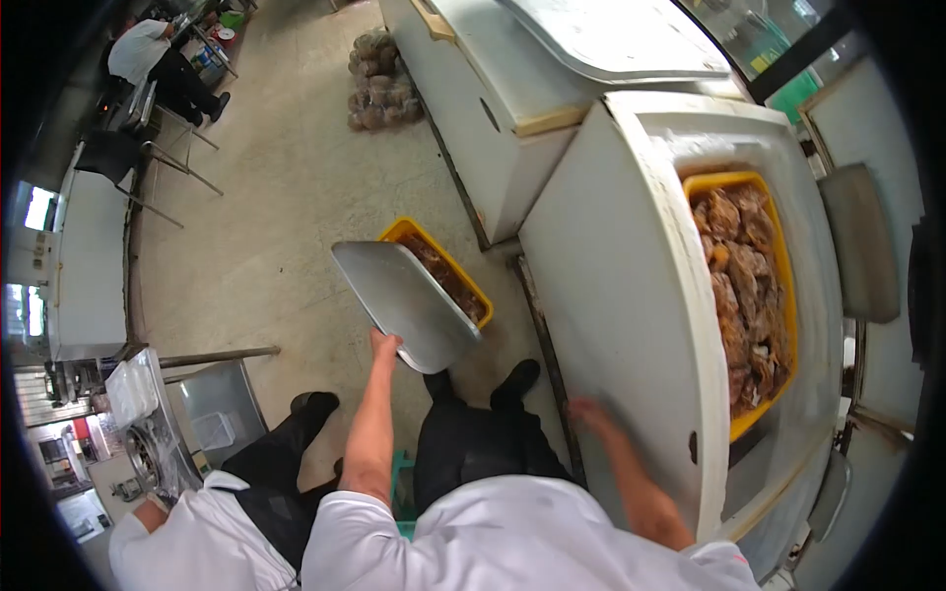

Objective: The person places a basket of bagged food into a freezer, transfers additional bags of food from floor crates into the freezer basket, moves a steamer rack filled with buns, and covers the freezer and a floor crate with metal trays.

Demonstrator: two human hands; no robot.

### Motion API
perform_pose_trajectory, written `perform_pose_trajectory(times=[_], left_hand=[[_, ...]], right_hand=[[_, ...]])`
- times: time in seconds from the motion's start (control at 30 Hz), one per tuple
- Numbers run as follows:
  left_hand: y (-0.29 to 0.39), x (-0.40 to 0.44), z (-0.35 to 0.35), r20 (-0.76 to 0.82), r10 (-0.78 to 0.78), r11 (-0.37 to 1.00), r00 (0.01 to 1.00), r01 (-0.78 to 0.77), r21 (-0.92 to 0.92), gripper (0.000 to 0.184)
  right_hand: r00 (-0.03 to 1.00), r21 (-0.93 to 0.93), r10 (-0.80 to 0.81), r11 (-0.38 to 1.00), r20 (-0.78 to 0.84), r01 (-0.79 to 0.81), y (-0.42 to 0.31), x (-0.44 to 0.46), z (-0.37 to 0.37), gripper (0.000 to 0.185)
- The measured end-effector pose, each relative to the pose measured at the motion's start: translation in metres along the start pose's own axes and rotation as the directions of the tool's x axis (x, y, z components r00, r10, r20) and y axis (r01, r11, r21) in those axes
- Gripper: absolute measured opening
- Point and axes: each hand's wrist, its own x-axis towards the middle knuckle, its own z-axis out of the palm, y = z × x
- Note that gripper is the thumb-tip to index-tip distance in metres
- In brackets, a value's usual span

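Observation:
My left hand (pixel 385 344) grips the near edge of a flat grey metal tray (pixel 409 307) with rounded corners. The tray hangs tilted above the floor and hides part of a yellow crate (pixel 485 307) holding brown contents. Smeared by motion, my right hand (pixel 589 414) is beside the outer wall of an open white chest freezer (pixel 631 256); its fingers are unclear. Inside that freezer sits another yellow crate (pixel 785 286), full of brown food pieces (pixel 746 286) that look wrapped in clear plastic.
A second white freezer (pixel 532 167) adjoins, with a pale lid (pixel 631 39) on top. Bagged round goods (pixel 382 89) are stacked on the floor. One co-worker (pixel 217 532) is close at my left, another (pixel 153 59) far off. A metal-legged chair (pixel 113 158) stands left.

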Motion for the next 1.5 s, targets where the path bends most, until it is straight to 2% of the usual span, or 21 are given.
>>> perform_pose_trajectory(times=[0.03,0.1,0.17,0.2,0.33,0.37,0.5,0.57,0.67,0.73,0.8,0.87,1.0,1.07,1.1,1.2,1.27,1.3,1.37,1.43,1.5], left_hand=[[-0.007,0.009,0.008,-0.012,-0.009,1.0,1.0,0.01,0.008,0.059],[-0.049,0.037,0.017,-0.043,0.008,0.998,0.999,-0.006,0.064,0.061],[-0.072,0.055,0.019,-0.075,0.037,0.993,0.996,-0.028,0.116,0.064],[-0.072,0.06,0.018,-0.066,-0.026,0.993,0.997,0.033,0.113,0.067],[-0.072,0.094,0.017,-0.023,-0.161,0.987,0.987,0.161,-0.012,0.074],[-0.06,0.092,0.017,-0.026,-0.164,0.986,0.986,0.164,-0.009,0.074],[-0.035,0.078,0.003,-0.054,-0.123,0.992,0.991,0.122,-0.021,0.069],[-0.014,0.072,-0.004,-0.054,-0.08,0.997,0.995,0.08,0.001,0.067],[0.039,0.046,-0.021,0.02,-0.053,0.997,0.998,0.054,-0.046,0.067],[0.064,0.048,-0.021,0.093,0.05,0.994,0.994,-0.04,-0.102,0.066],[0.081,0.064,-0.005,0.075,0.125,0.992,0.989,-0.125,-0.017,0.063],[0.113,0.074,0.02,0.116,0.142,0.986,0.983,-0.13,-0.103,0.059],[0.129,0.11,0.061,-0.01,0.201,0.978,0.98,-0.201,-0.053,0.053],[0.121,0.131,0.069,0.04,0.16,0.986,0.986,-0.158,-0.046,0.053],[0.14,0.12,0.073,0.04,0.142,0.988,0.989,-0.139,-0.074,0.051],[0.16,0.118,0.068,0.057,0.09,0.985,0.994,-0.081,-0.15,0.049],[0.156,0.132,0.054,0.077,0.091,0.976,0.993,-0.074,-0.205,0.048],[0.161,0.136,0.046,0.084,0.078,0.973,0.993,-0.057,-0.225,0.048],[0.175,0.146,0.028,0.108,0.07,0.966,0.992,-0.04,-0.257,0.048],[0.197,0.16,0.003,0.105,0.006,0.968,0.994,0.02,-0.249,0.048],[0.203,0.2,-0.028,0.188,-0.002,0.973,0.982,0.045,-0.227,0.059]], right_hand=[[1.0,0.046,0.015,0.999,0.013,-0.016,0.066,0.033,-0.006,0.044],[0.983,-0.071,0.173,0.982,-0.068,-0.178,0.057,-0.022,0.007,0.046],[0.946,0.082,0.293,0.955,-0.137,-0.283,0.08,-0.048,0.023,0.044],[0.95,0.062,0.28,0.96,-0.137,-0.274,0.104,-0.052,0.027,0.042],[0.925,0.259,0.334,0.923,-0.18,-0.283,0.125,-0.083,0.068,0.038],[0.917,0.319,0.345,0.908,-0.2,-0.272,0.123,-0.086,0.076,0.036],[0.924,0.294,0.336,0.915,-0.184,-0.275,0.112,-0.082,0.094,0.037],[0.951,0.302,0.24,0.937,-0.197,-0.174,0.099,-0.055,0.094,0.029],[0.965,0.318,0.198,0.938,-0.172,-0.136,0.078,0.0,0.087,0.027],[0.975,0.316,0.175,0.941,-0.138,-0.124,0.067,0.032,0.084,0.027],[0.98,0.337,0.149,0.936,-0.128,-0.098,0.04,0.051,0.076,0.026],[0.986,0.333,0.057,0.943,-0.156,-0.002,0.012,0.063,0.068,0.024],[0.979,0.344,-0.017,0.935,-0.203,0.087,-0.035,0.063,0.052,0.025],[0.963,0.334,0.024,0.94,-0.269,0.07,-0.015,0.072,0.052,0.026],[0.962,0.328,0.01,0.941,-0.272,0.083,-0.012,0.073,0.054,0.026],[0.949,0.375,0.119,0.927,-0.29,-0.002,0.005,0.075,0.066,0.025],[0.961,0.403,0.189,0.91,-0.2,-0.095,0.026,0.086,0.075,0.024],[0.96,0.406,0.185,0.91,-0.21,-0.086,0.023,0.085,0.083,0.024],[0.927,0.39,0.293,0.902,-0.236,-0.186,0.007,0.081,0.097,0.027],[0.911,0.389,0.285,0.908,-0.297,-0.157,-0.016,0.077,0.116,0.028],[0.887,0.401,0.284,0.908,-0.365,-0.126,-0.045,0.069,0.137,0.029]])
